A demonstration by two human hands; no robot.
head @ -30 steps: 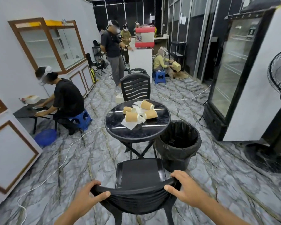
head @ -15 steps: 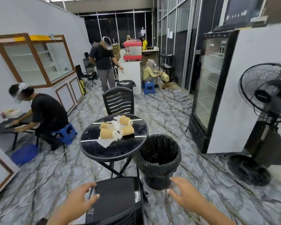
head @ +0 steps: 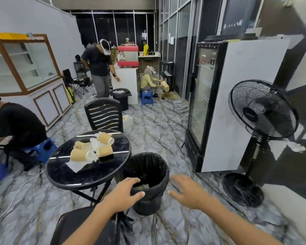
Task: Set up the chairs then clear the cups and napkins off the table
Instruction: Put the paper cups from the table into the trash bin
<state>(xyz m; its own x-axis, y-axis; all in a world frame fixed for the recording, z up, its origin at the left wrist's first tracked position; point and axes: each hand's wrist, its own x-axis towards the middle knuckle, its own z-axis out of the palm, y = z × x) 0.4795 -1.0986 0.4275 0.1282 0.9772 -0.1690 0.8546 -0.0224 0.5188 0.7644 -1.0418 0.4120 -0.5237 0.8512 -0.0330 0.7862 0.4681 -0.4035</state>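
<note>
A round black table stands left of centre with several tan paper cups lying on their sides among white napkins. A black slatted chair stands behind the table. A second black chair sits at the bottom of the view under my left forearm. My left hand hovers open over the near rim of a black bin beside the table. My right hand is open too, to the right of the bin, holding nothing.
A glass-door fridge and a standing fan line the right side. A person in black sits on a blue stool at left. Another person stands beyond the far chair near a second bin. Cables cross the marble floor.
Both hands let go of the near chair's back and moved forward and up, open. The view swung right, so the table now sits left and the bin lies under my hands.
</note>
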